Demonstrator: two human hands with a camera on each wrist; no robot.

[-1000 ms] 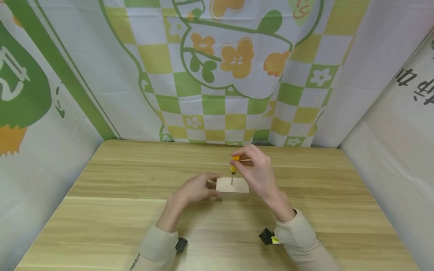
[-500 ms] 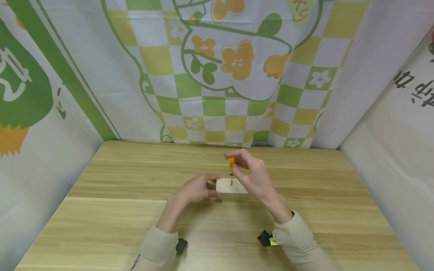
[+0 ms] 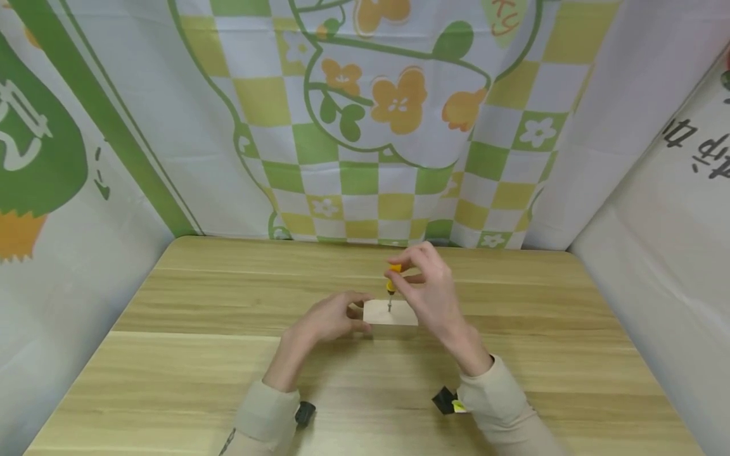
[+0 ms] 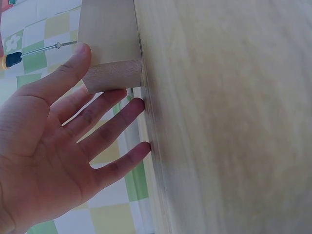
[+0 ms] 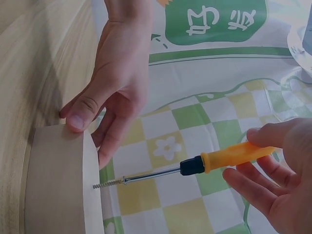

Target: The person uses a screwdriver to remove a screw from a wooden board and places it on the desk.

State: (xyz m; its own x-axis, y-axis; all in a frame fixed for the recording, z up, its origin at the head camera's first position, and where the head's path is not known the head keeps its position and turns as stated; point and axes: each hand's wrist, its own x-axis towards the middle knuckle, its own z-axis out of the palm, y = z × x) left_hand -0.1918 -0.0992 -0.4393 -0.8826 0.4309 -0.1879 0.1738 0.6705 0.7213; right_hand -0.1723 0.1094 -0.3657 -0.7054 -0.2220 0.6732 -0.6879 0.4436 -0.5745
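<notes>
Right now my right hand (image 3: pixel 430 291) is nearly closed, with the thumb on one side and fingertips on the other, pinching the yellow handle of a small screwdriver (image 5: pixel 193 165). The last fingers of that hand are bent a bit and look loose. The screwdriver points down from my fingers, close to straight up and down. Its metal tip meets the head of a little screw (image 5: pixel 111 183). The screw stands in the top of a wood block (image 3: pixel 376 311), just below my right hand. A lot of its twisty part shows above the wood; how deep the point goes, I can't tell.

My left hand (image 3: pixel 327 316) is about half open and has hold of the block's end nearest to it. The thumb is on the front corner and a finger is round at the back corner. The other fingers are spread out, and two fingertips come down to the table (image 3: pixel 199 361). So the block sits on the table just right of my left hand.

Both my sleeves (image 3: pixel 268 408) are light tan and folded up behind my hands. A black thing (image 3: pixel 305 413) pokes out by my left wrist, and another black bit (image 3: pixel 444 400) by my right wrist. Past my hands hangs a curtain (image 3: pixel 359 177) with green, yellow and white squares and orange flowers.
</notes>
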